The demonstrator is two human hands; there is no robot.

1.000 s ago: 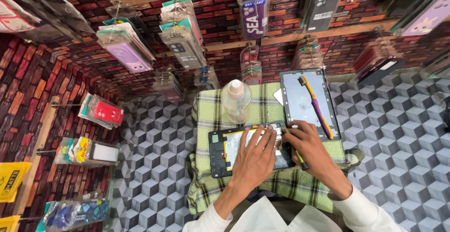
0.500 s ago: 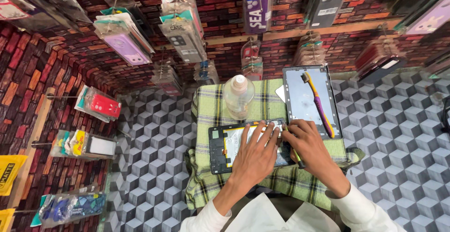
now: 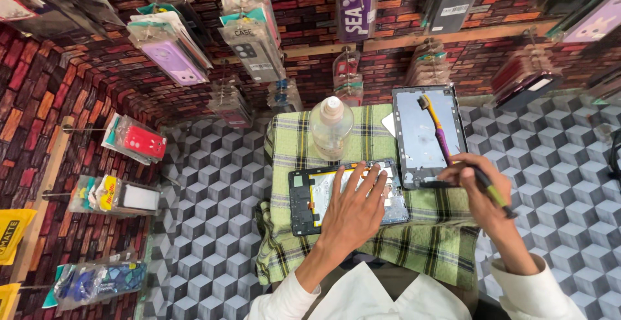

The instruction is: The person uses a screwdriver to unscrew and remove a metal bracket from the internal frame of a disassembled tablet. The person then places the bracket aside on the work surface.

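Note:
An opened tablet body (image 3: 304, 197), dark-framed with its insides showing, lies on a green plaid cloth (image 3: 420, 242). My left hand (image 3: 354, 213) rests flat on it with fingers spread. To the right lies the separated screen panel (image 3: 414, 132), face down, with a purple and yellow toothbrush (image 3: 438, 129) lying on it. My right hand (image 3: 480, 190) grips a thin tool with a black and green handle (image 3: 495, 196). The tool's dark tip sits at the panel's near edge.
A clear plastic bottle (image 3: 330, 126) stands at the cloth's far edge. Packaged phone cases (image 3: 249, 32) hang on hooks from the brick-patterned wall behind and to the left. The counter (image 3: 213, 197) has a grey cube pattern.
My right hand has moved right, from the tablet body to the near edge of the screen panel. My left hand stays on the tablet body.

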